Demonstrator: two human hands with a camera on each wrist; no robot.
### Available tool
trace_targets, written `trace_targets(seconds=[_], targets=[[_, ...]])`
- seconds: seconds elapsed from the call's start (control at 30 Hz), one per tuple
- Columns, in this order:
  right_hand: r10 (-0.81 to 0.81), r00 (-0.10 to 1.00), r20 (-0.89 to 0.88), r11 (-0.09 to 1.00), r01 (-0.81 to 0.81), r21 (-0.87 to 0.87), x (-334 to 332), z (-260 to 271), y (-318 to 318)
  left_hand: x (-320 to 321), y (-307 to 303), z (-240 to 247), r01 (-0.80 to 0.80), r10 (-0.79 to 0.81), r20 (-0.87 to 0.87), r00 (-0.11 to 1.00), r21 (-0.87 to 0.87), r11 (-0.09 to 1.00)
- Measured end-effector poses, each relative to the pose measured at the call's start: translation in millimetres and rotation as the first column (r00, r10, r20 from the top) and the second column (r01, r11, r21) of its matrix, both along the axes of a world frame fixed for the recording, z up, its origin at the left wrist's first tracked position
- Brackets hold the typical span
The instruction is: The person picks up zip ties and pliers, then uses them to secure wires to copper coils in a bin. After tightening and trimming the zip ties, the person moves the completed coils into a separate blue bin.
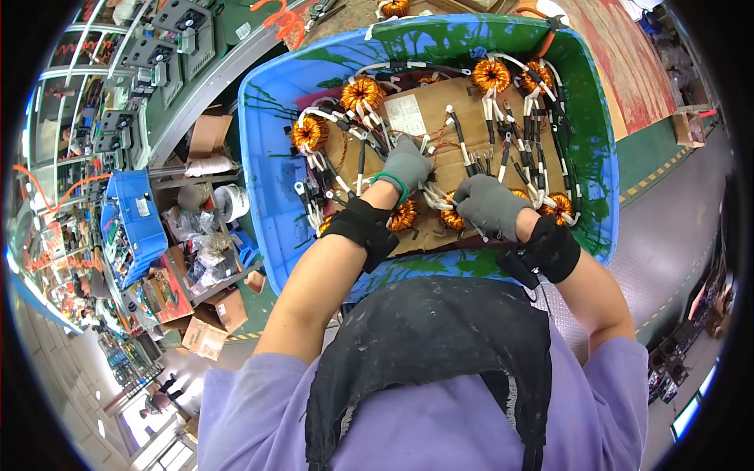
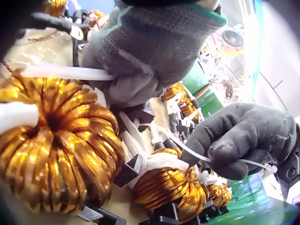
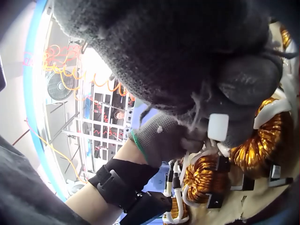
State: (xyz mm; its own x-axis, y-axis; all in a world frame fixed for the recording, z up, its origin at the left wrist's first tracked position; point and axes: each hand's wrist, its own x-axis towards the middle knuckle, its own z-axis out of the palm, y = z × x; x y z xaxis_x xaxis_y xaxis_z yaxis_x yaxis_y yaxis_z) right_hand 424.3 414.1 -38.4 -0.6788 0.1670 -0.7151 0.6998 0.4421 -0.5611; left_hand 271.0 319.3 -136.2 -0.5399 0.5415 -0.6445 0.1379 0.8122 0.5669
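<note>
My gloved left hand (image 1: 405, 166) curls its fingers round white-sleeved leads (image 2: 65, 72) above a copper-wound toroid coil (image 2: 56, 140). To its right, my gloved right hand (image 1: 488, 202) pinches a thin white cable tie (image 2: 255, 163) between thumb and fingers. One end of the tie runs towards the leads beside the left hand; its small head sticks out past the right fingers. Another copper coil (image 2: 171, 187), with white sleeving across its top, lies below the two hands. The right wrist view shows both hands close together over the coils (image 3: 205, 176), the left fingertips partly hidden.
A blue plastic bin (image 1: 261, 196) with green smears surrounds the work, lined with cardboard (image 1: 440, 102). More coils (image 1: 491, 75) with black-and-white leads lie along its sides. A paper label (image 1: 405, 115) rests on the cardboard. Left of the bin stands a cluttered shelf (image 1: 196, 235).
</note>
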Motion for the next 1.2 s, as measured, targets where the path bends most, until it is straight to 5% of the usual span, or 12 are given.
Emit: trace_targets(seconds=[0.13, 0.2, 0.3, 0.63, 0.73, 0.8, 0.87, 0.93, 1.03, 1.2], targets=[[0.180, 0.965, -0.190, 0.984, -0.174, 0.044, 10, -8, -3, -2, -6, 26, -0.022, 0.022, 0.047, 0.999, 0.003, 1.000], [-0.065, 0.998, 0.004, 0.996, 0.065, -0.062, 6, 11, -6, -5, -7, 29, -0.016, 0.015, 0.127, 0.992, 0.007, 1.000], [-0.144, 0.985, 0.091, 0.978, 0.156, -0.141, 4, 19, -8, -5, -4, 35, 0.020, -0.015, 0.103, 0.995, -0.045, 0.999], [-0.119, 0.993, -0.005, 0.993, 0.119, -0.002, 5, -1, -17, -4, -5, 41, 0.033, -0.026, 0.079, 0.997, -0.092, 0.995], [-0.128, 0.991, -0.025, 0.991, 0.129, 0.029, 3, -3, -21, -14, -22, 40, 0.099, -0.112, 0.159, 0.981, 0.083, 0.992], [-0.133, 0.991, -0.027, 0.991, 0.134, 0.030, 2, -3, -22, -19, -31, 44, 0.054, -0.138, 0.460, 0.877, 0.191, 0.980], [-0.118, 0.992, -0.054, 0.992, 0.120, 0.044, 2, -3, -25, -13, -29, 56, 0.121, -0.171, 0.401, 0.900, 0.147, 0.982], [-0.101, 0.992, -0.079, 0.993, 0.106, 0.058, 1, -4, -29, -3, -27, 55, 0.381, -0.380, -0.028, 0.925, 0.048, 0.923], [-0.102, 0.980, -0.170, 0.987, 0.121, 0.107, 0, -6, -33, -11, -27, 40, 0.304, -0.309, 0.044, 0.950, 0.100, 0.948], [-0.167, 0.983, -0.078, 0.986, 0.168, 0.006, 4, -2, -33, -6, -25, 32, 0.164, -0.180, 0.093, 0.979, 0.164, 0.973]])
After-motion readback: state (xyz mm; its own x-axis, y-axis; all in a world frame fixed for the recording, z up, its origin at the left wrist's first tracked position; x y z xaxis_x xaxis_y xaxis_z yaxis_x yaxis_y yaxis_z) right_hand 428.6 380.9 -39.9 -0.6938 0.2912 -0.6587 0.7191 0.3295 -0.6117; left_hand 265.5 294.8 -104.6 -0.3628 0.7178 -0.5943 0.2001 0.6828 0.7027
